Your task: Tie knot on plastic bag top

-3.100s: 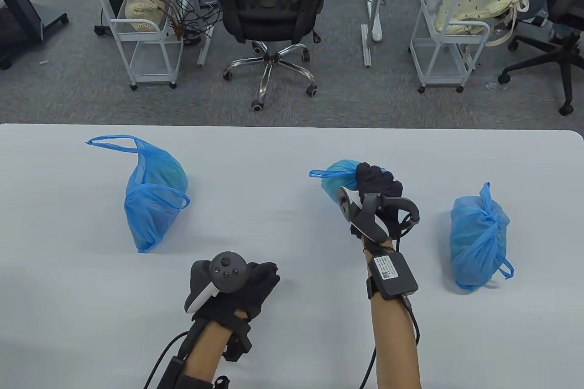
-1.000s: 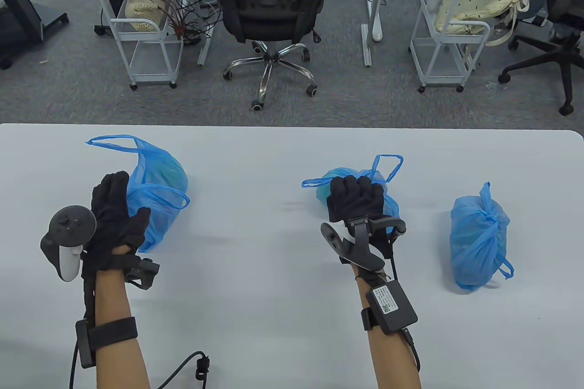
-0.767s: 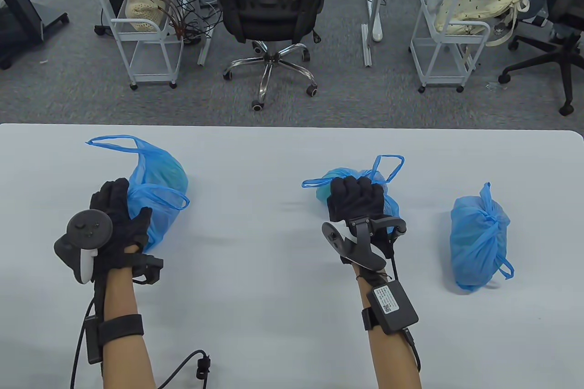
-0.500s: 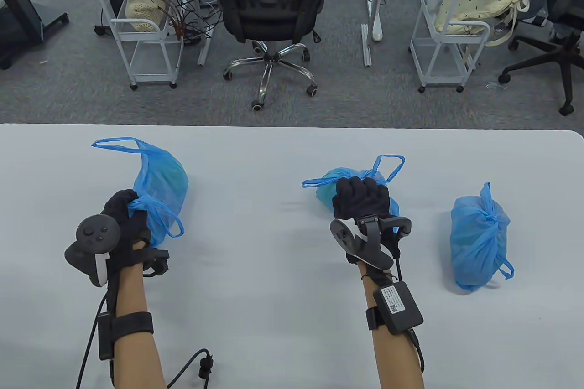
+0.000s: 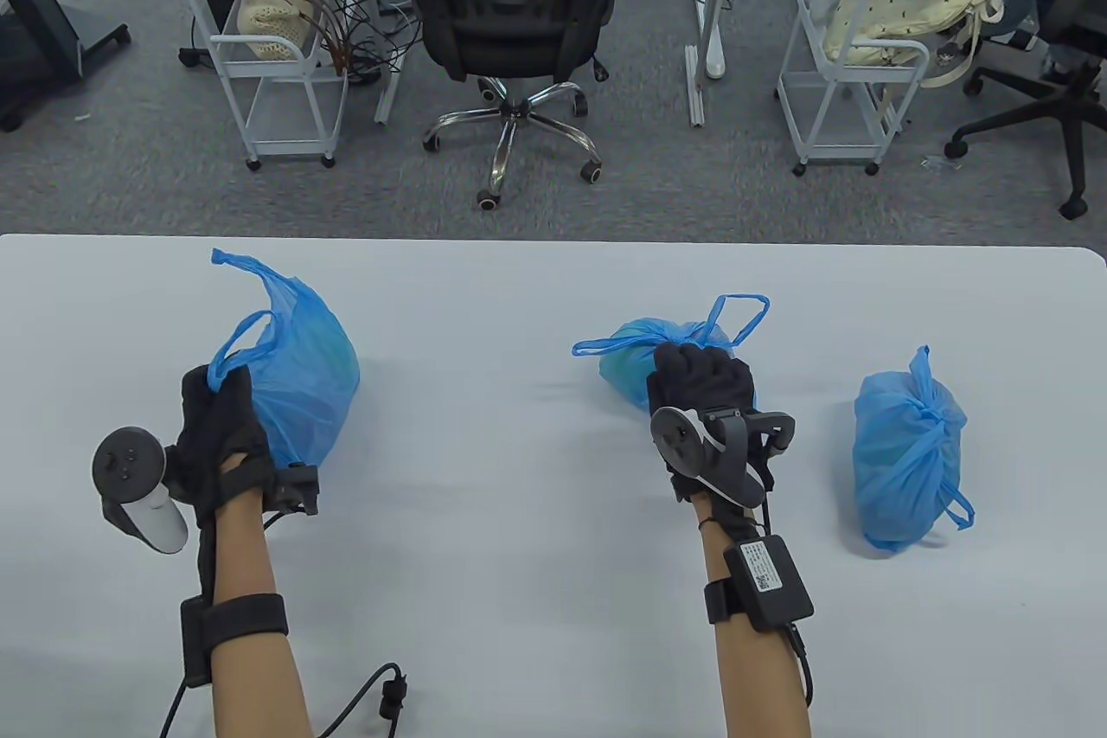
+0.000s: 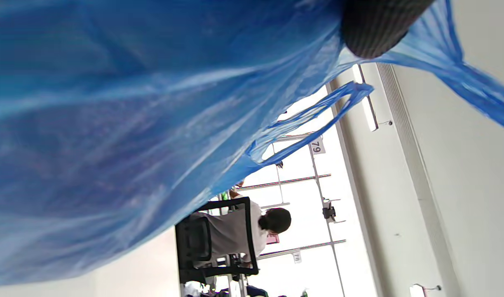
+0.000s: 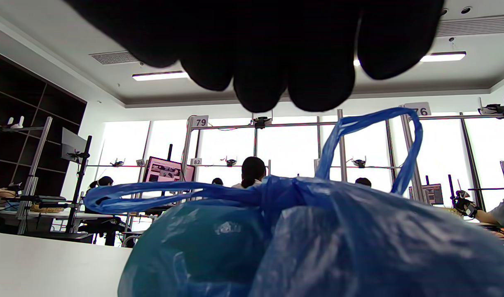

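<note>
Three blue plastic bags lie on the white table (image 5: pixel 519 530). My left hand (image 5: pixel 216 392) grips one handle loop of the left bag (image 5: pixel 303 379) and lifts it; the other handle (image 5: pixel 259 275) stands free at the back. In the left wrist view the bag (image 6: pixel 111 123) fills the frame and a fingertip (image 6: pixel 379 29) is against the handle strip. My right hand (image 5: pixel 696 370) is over the near side of the middle bag (image 5: pixel 627 362), whose handles stick out left and right. In the right wrist view its fingers (image 7: pixel 260 53) hang curled just above that bag (image 7: pixel 317 239), holding nothing.
A third blue bag (image 5: pixel 904 452) with a knotted top lies at the right. A loose cable (image 5: pixel 380 686) lies near the front edge by my left arm. An office chair (image 5: pixel 510 20) and white carts (image 5: pixel 277 63) stand beyond the far edge.
My left hand reached the left bag, took hold of its near handle and pulled it up and leftward. My right hand drew back toward me off the middle bag's top.
</note>
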